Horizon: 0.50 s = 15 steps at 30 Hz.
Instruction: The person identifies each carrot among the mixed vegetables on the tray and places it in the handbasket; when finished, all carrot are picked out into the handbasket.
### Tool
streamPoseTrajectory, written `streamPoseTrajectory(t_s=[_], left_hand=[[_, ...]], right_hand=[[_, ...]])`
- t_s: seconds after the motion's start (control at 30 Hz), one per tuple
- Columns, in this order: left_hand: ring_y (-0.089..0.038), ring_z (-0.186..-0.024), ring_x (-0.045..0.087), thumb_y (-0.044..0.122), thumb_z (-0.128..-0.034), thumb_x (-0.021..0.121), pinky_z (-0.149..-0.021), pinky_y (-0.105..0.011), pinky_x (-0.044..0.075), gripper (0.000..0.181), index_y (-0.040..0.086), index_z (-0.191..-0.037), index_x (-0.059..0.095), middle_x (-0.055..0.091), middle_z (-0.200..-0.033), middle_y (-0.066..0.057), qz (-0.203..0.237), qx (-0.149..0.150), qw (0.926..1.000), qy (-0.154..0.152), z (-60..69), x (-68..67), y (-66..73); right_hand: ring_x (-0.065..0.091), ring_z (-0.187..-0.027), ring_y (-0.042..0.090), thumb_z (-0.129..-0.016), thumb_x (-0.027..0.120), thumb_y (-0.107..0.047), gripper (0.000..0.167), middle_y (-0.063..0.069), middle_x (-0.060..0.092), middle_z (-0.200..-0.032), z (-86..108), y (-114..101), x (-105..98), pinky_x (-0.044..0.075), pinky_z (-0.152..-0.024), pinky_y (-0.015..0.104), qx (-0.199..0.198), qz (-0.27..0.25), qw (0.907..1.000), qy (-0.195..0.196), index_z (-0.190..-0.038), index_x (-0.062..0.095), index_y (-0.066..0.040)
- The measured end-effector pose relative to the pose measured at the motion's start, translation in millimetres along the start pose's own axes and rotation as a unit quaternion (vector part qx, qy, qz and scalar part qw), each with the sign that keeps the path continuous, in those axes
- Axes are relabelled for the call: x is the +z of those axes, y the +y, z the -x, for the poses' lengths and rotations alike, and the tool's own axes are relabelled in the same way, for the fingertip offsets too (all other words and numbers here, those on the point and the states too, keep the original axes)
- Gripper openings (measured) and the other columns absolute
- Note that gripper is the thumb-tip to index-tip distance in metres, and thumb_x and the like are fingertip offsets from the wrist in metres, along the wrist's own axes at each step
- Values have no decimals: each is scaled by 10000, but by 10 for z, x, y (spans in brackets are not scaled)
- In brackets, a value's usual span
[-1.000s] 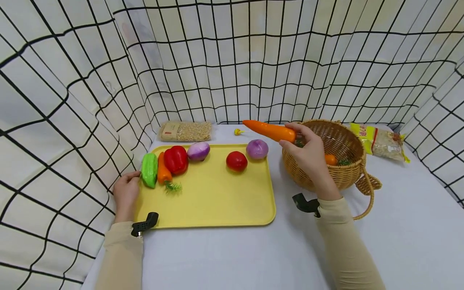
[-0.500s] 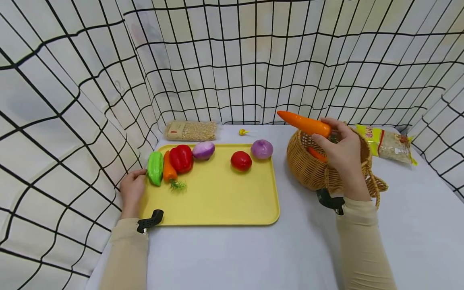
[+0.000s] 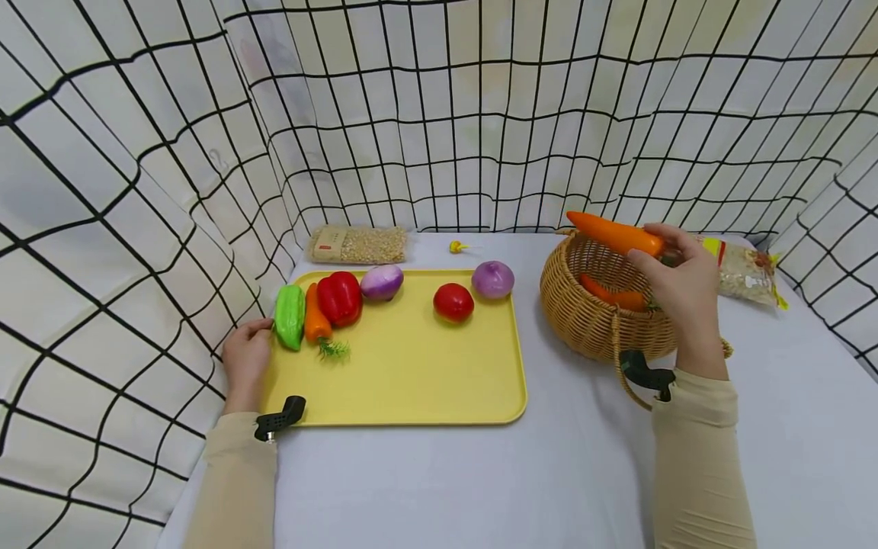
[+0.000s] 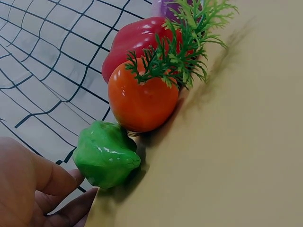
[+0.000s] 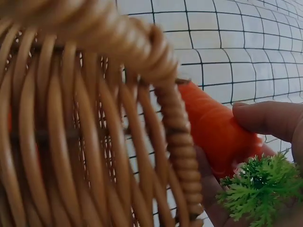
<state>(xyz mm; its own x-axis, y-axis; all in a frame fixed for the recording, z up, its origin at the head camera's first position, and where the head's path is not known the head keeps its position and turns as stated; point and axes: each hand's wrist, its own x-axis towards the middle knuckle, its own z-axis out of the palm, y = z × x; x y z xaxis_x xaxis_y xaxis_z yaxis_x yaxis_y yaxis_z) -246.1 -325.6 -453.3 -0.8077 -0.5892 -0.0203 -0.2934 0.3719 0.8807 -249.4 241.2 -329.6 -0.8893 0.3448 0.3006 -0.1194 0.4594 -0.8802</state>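
In the head view, an orange carrot [image 3: 613,233] is pinched at its thick end by the right hand [image 3: 686,293], its tip pointing up and left over the wicker basket [image 3: 583,328]. Green leaves [image 5: 260,189] at the carrot's end hang by the palm in the right wrist view. Another carrot [image 3: 627,300] lies inside the basket. The left hand [image 3: 245,360] rests at the left edge of the yellow tray [image 3: 411,381], beside a green vegetable [image 3: 290,317]; its loosely bent fingers [image 4: 59,182] touch or nearly touch that vegetable in the left wrist view.
On the tray lie a leafy carrot [image 3: 316,324], red pepper [image 3: 339,298], purple-white vegetable [image 3: 382,282], tomato [image 3: 453,303] and purple onion [image 3: 493,280]. Behind are a grain bag [image 3: 358,245] and a small yellow item [image 3: 457,247]. Another bag [image 3: 748,273] lies right of the basket.
The right hand has carried the carrot rightward, from beside the onion to over the basket. The basket has tilted and shifted somewhat. The left hand has stayed at the tray's edge.
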Motion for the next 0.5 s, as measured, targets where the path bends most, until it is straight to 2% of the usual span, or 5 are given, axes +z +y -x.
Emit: streamPoseTrajectory(t_s=[0.33, 0.5], left_hand=[[-250, -1300, 454, 137, -973, 418, -1059, -393, 367, 404, 44, -1315, 611, 564, -1362, -135, 55, -55, 10000, -39, -3, -9, 2], [-241, -1306, 446, 137, -972, 420, -1066, -385, 363, 404, 49, -1318, 610, 557, -1368, -129, 89, -113, 9999, -41, -14, -3, 0]], right_hand=[[494, -938, 82, -914, 645, -300, 468, -36, 482, -1199, -69, 128, -185, 481, -695, 91, 662, 264, 9973, -171, -1354, 572, -158], [494, -941, 97, -917, 631, -292, 469, 21, 487, -1236, -96, 194, -247, 472, -680, 83, 694, 557, 9955, -326, -1357, 567, -143]])
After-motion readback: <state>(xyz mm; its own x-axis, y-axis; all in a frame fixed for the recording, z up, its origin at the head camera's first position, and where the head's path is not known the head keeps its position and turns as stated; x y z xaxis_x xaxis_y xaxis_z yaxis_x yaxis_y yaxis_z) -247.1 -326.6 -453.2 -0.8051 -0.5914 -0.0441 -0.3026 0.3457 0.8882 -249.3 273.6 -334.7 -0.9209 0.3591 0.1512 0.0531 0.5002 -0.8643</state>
